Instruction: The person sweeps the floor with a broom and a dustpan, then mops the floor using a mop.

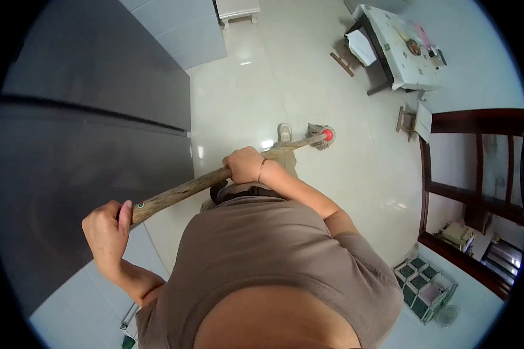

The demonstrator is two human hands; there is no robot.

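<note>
A mop with a long wooden handle slants across my body, from the left side to the floor ahead on the right. My left hand is wrapped round the top end of the handle, its thumb lying along the wood. Lower down the handle, my right hand grips it in front of my waist. A red round fitting joins the handle to the grey string mop head, which rests on the floor beside my shoe.
A large dark grey cabinet or fridge stands close on the left. Ahead right is a table with a patterned cloth, with stools near it. A dark wooden frame and a green-and-white rack line the right. Pale shiny floor lies between.
</note>
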